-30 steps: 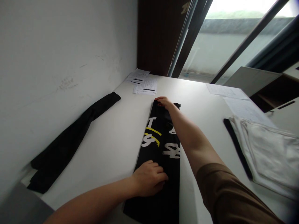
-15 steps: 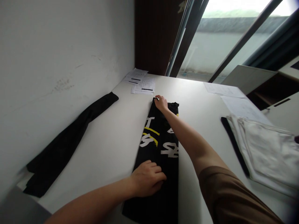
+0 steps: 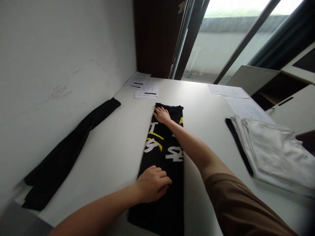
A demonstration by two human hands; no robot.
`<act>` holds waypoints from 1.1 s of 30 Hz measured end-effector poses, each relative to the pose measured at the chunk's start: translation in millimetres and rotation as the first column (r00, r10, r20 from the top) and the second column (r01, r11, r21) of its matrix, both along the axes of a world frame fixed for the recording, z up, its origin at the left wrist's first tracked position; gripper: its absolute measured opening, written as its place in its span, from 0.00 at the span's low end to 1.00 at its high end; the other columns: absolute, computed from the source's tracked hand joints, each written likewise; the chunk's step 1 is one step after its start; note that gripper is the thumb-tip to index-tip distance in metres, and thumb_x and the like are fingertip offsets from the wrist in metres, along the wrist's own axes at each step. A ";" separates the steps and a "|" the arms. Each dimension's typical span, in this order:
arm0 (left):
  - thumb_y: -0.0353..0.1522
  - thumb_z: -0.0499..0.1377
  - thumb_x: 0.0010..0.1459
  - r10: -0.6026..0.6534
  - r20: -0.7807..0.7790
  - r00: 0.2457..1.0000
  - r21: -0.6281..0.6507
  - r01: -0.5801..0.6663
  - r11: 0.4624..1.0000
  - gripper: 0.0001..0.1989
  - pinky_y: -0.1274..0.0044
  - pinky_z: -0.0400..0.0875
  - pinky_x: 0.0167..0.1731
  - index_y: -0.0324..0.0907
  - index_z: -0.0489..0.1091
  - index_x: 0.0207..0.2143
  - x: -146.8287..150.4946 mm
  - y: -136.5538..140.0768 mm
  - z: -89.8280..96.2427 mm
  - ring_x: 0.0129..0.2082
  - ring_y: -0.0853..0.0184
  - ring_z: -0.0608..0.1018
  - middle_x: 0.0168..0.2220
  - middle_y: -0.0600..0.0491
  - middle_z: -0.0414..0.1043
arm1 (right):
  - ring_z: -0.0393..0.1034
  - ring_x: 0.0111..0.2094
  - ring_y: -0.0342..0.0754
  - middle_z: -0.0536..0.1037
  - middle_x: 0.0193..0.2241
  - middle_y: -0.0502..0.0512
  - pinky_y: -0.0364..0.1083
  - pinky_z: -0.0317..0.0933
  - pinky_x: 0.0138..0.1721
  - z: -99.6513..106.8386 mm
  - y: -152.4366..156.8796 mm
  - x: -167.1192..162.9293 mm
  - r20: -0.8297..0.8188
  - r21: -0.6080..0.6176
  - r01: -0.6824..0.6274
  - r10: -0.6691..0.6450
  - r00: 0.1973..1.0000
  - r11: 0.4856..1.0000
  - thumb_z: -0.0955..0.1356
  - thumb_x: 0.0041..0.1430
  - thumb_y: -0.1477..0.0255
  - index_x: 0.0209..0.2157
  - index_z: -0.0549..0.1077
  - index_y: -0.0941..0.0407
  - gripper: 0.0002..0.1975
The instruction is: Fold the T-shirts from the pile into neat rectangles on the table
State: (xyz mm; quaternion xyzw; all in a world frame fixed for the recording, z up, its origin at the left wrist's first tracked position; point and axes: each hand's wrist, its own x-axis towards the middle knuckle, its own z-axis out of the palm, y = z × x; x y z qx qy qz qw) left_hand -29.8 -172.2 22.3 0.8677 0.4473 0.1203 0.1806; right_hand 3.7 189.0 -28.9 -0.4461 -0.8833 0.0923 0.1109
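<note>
A pair of black pants (image 3: 172, 173) with white lettering and yellow stripes lies folded lengthwise on the white table. Its gathered waistband is at the far end. My right hand (image 3: 162, 114) lies flat on the cloth just below the waistband, fingers spread and open. Nearer to me, my left hand (image 3: 152, 184) is closed, its fingers curled against the middle of the pants; the fingertips are partly hidden. My right forearm covers part of the print on the right side.
Along the wall on the left lies a long black garment (image 3: 71, 154). Folded white garments (image 3: 275, 150) are stacked on the right, with a black edge beneath. Printed papers (image 3: 145, 88) lie at the far left corner, more sheets (image 3: 236, 101) at the far right. The table (image 3: 110, 157) meets the wall.
My right hand has let go of the waistband's left corner and flattened onto the cloth a little nearer. The waistband now lies straighter. My left hand stays on the pants.
</note>
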 end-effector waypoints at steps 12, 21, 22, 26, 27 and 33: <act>0.34 0.58 0.65 -0.009 -0.016 1.000 -0.005 0.009 1.000 0.08 0.70 0.60 0.38 0.47 0.71 0.47 -2.0 1.4 -1.7 0.38 0.65 0.73 0.39 0.55 0.75 | 0.58 0.61 0.66 0.70 0.58 0.74 0.66 0.51 0.60 1.6 34.7 -32.9 -0.100 0.094 0.286 -0.277 0.956 0.954 0.62 0.66 0.62 0.56 0.71 0.61 0.24; 0.34 0.57 0.65 -0.013 0.010 1.000 -0.008 0.014 1.000 0.08 0.70 0.59 0.37 0.47 0.71 0.46 -2.9 2.2 -3.4 0.38 0.64 0.73 0.38 0.55 0.75 | 0.59 0.58 0.66 0.71 0.54 0.71 0.65 0.55 0.58 -3.7 50.9 -29.0 -0.302 0.107 0.286 -0.243 0.922 0.952 0.65 0.62 0.64 0.46 0.76 0.58 0.16; 0.34 0.58 0.65 -0.014 0.010 1.000 -0.011 0.014 1.000 0.08 0.70 0.59 0.37 0.46 0.71 0.46 -2.9 2.2 -3.4 0.38 0.64 0.73 0.38 0.55 0.75 | 0.61 0.56 0.65 0.73 0.51 0.69 0.63 0.56 0.58 -3.7 51.8 -30.4 -0.308 0.094 0.282 -0.241 0.920 0.955 0.65 0.62 0.65 0.45 0.77 0.57 0.15; 0.33 0.58 0.65 -0.014 0.007 1.000 -0.024 0.014 1.000 0.08 0.70 0.59 0.37 0.46 0.71 0.46 -2.3 2.8 -2.0 0.38 0.64 0.73 0.38 0.54 0.75 | 0.69 0.44 0.58 0.79 0.39 0.60 0.55 0.63 0.50 -1.7 66.5 -34.0 -0.383 -0.087 0.321 -0.329 0.863 0.943 0.64 0.61 0.64 0.39 0.76 0.54 0.13; 0.33 0.58 0.65 -0.015 0.006 1.000 -0.025 0.015 1.000 0.08 0.70 0.59 0.37 0.46 0.71 0.46 -2.0 3.0 -1.5 0.38 0.64 0.73 0.38 0.54 0.75 | 0.70 0.41 0.56 0.79 0.37 0.58 0.53 0.64 0.48 -1.1 71.9 -33.8 -0.405 -0.131 0.307 -0.334 0.851 0.943 0.64 0.60 0.64 0.38 0.76 0.54 0.12; 0.33 0.58 0.65 -0.013 -0.006 1.000 -0.032 0.013 0.999 0.08 0.70 0.60 0.38 0.46 0.72 0.46 -1.0 3.2 0.2 0.38 0.64 0.73 0.38 0.54 0.75 | 0.71 0.36 0.51 0.78 0.32 0.52 0.48 0.67 0.40 -1.4 95.0 -27.9 -0.527 -0.331 0.199 -0.355 0.772 0.923 0.68 0.55 0.67 0.40 0.74 0.55 0.11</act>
